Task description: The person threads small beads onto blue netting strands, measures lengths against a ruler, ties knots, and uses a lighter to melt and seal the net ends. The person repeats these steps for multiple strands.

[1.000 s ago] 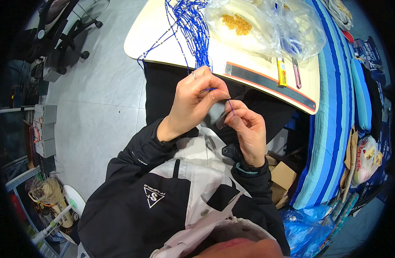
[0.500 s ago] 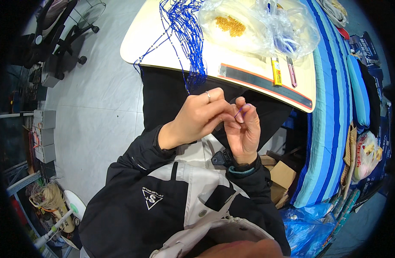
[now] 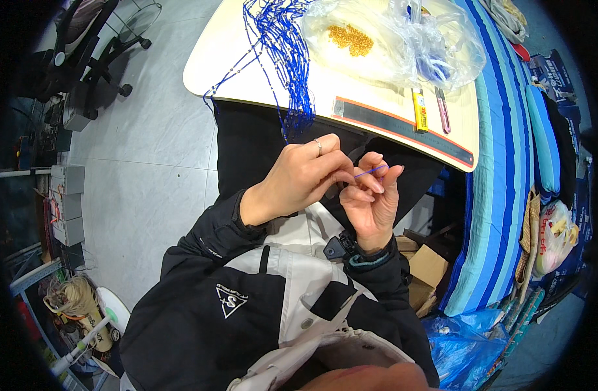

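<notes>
Both my hands are above my lap, just in front of the table edge. The thumb and fingers of my left hand (image 3: 302,173), which wears a ring, pinch a thin blue thread (image 3: 370,171). The thread runs taut across to my right hand (image 3: 370,208), where it crosses the fingers and reaches the raised thumb. My right fingers are curled loosely around it. Over the table edge hangs a bundle of blue beaded strings (image 3: 289,62), its lower ends close above my left hand. Whether the pinched thread joins that bundle is hidden behind my fingers.
On the white table (image 3: 247,91) lie a clear plastic bag (image 3: 390,65) with gold beads (image 3: 351,40), a dark ruler with orange edges (image 3: 403,130), a yellow tube (image 3: 419,111) and a pink cutter (image 3: 443,111). A blue striped mattress (image 3: 501,195) borders the right side.
My right hand has opened somewhat and its thumb has moved right, drawing a longer stretch of blue thread between the hands. The left hand has hardly moved.
</notes>
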Demonstrator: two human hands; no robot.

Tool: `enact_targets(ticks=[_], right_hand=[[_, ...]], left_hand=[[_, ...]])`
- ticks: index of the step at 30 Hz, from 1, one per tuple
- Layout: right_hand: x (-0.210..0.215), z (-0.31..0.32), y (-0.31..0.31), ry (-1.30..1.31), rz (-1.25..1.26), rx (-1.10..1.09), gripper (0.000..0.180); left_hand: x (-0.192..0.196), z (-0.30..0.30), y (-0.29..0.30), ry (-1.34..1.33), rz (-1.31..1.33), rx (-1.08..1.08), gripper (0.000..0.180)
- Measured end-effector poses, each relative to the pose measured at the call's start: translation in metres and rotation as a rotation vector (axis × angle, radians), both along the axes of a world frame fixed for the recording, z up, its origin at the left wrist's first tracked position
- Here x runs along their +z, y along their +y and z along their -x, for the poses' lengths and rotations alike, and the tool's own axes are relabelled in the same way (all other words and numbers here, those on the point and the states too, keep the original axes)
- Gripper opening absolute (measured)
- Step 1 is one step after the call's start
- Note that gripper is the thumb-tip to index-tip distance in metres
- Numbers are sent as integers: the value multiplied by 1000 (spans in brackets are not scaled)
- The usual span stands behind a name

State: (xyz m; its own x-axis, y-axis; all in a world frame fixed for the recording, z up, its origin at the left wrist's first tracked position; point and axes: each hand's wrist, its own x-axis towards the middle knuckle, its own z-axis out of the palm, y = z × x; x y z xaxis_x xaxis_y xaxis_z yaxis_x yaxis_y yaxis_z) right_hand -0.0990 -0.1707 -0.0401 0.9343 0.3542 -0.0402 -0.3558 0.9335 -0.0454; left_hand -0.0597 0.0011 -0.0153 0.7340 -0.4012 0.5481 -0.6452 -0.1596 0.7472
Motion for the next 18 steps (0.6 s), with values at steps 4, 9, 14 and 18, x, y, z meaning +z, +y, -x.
enact_targets(ticks=[4, 9, 14, 18], right_hand=[[-2, -1, 1, -11, 28, -27, 24], [-6, 0, 2, 10, 96, -92, 25], [-3, 2, 7, 10, 365, -216, 21], [-2, 6, 19, -192, 1135, -524, 13]], left_hand=[[0, 1, -1, -17, -19, 11, 13], [-1, 2, -3, -64, -68, -9, 14], [-3, 2, -4, -74, -89, -33, 14], [-2, 1, -1, -32, 36, -30, 14]])
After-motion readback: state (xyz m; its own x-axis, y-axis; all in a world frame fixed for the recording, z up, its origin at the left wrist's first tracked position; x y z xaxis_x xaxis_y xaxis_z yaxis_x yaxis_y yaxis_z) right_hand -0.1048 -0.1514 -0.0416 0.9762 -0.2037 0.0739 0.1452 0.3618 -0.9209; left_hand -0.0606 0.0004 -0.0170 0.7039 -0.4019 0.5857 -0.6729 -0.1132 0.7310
